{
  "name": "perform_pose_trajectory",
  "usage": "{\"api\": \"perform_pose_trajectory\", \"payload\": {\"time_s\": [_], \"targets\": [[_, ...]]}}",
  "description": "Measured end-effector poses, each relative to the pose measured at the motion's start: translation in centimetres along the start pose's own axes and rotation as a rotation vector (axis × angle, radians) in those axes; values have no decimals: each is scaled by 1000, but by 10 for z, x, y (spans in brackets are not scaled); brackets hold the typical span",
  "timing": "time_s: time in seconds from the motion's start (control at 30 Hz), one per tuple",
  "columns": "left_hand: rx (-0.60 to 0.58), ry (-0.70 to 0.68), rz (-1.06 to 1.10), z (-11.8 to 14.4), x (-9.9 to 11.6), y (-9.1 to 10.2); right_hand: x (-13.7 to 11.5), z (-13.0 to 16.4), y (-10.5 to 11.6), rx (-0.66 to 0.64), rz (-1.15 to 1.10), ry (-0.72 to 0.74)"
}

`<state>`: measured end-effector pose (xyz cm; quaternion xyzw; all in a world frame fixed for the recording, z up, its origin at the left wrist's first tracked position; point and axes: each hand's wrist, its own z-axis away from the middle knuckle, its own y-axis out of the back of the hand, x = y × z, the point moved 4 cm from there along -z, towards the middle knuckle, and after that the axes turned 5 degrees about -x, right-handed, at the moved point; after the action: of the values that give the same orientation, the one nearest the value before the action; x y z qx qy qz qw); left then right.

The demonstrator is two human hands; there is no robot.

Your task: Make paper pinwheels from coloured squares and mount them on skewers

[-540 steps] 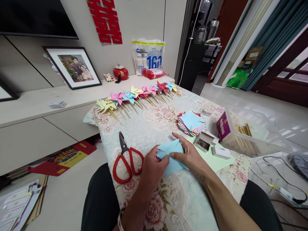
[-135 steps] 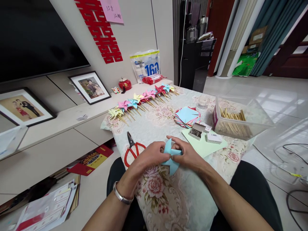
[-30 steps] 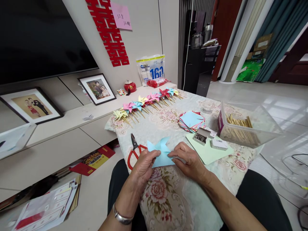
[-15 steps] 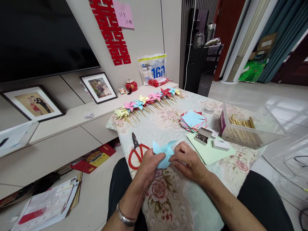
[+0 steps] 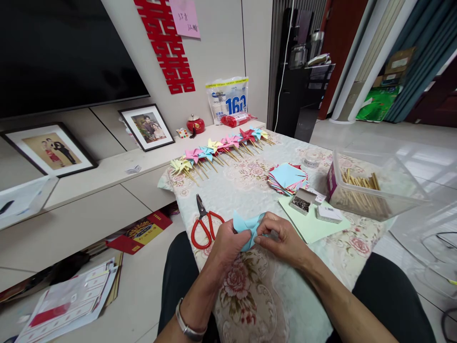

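Observation:
A light blue paper pinwheel [image 5: 247, 226], partly folded, is held up over the near part of the table. My left hand [image 5: 228, 239] grips its left side with the thumb across the paper. On its right side my right hand [image 5: 280, 236] pinches a folded-in flap; the fingers cover part of the paper. Red-handled scissors [image 5: 203, 224] lie just left of my left hand. Beyond my right hand are an open small box of metal pins [image 5: 302, 201], a light green paper sheet [image 5: 303, 228] and a stack of coloured cut paper squares [image 5: 287, 177].
Finished pinwheels on sticks [image 5: 214, 151] lie in a row along the table's far left edge. A clear plastic bin [image 5: 371, 190] of wooden sticks stands at the right. A white closed box [image 5: 328, 214] lies on the green sheet. Framed photos [image 5: 147, 127] stand on the cabinet.
Both hands have shifted slightly right with the blue paper. The flap that stood curled up is now folded down toward the paper's middle under my right fingers.

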<state>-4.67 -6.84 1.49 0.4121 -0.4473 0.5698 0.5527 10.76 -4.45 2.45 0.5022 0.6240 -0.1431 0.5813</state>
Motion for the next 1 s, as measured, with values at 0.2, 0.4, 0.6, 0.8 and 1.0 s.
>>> {"api": "perform_pose_trajectory", "payload": {"time_s": [0.2,0.4,0.6,0.8,1.0], "targets": [[-22,3,12,2,2,-6,-2,-1,2,-21,-76,-53],[-3,9,31,1,-2,-5,-2,-1,1,-15,-64,-95],[-17,-5,-1,1,0,-7,4,-1,-1,-3,-69,-160],[7,-1,-10,1,0,-8,6,-1,-2,11,-42,-164],[-10,25,7,-1,-3,-8,9,0,-3,22,-17,-173]]}}
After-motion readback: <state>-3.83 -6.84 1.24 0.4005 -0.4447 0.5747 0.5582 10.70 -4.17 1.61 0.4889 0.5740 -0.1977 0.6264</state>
